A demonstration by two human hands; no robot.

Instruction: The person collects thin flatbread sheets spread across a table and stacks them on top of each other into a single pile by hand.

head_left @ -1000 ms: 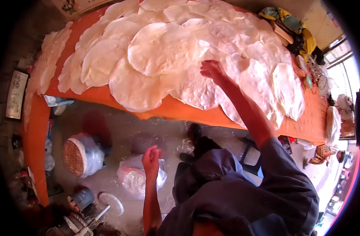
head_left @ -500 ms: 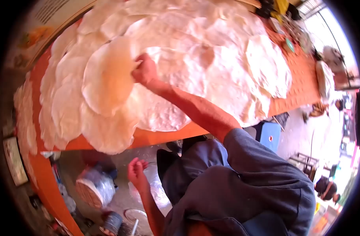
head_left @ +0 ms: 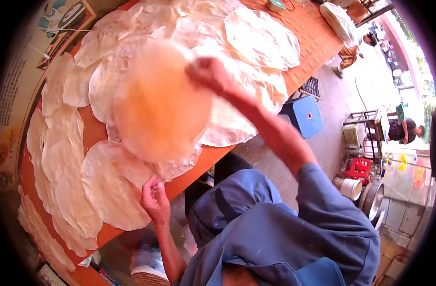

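A thin, round flatbread [head_left: 160, 105], pale with an orange tint, hangs in the air above the table, blurred by motion. My right hand [head_left: 208, 74] pinches it by its right edge. Under and around it, many similar pale flatbreads [head_left: 115, 186] lie overlapping on the orange table [head_left: 91, 126]. My left hand [head_left: 156, 200] is by the table's front edge, close to the rim of one lying flatbread. Its fingers are curled together; whether they grip anything I cannot make out.
A blue stool [head_left: 306, 117] stands past the table's front edge. Farther right are a metal rack [head_left: 365, 126], a red crate [head_left: 358, 169] and pots [head_left: 370, 200]. Two people [head_left: 349, 55] appear in the background. A white bag [head_left: 339, 21] sits at the table's far end.
My view has turned, shifting the table scene. My right hand still holds a flatbread, now raised higher and nearer. My left hand has come up from below the table to its edge.
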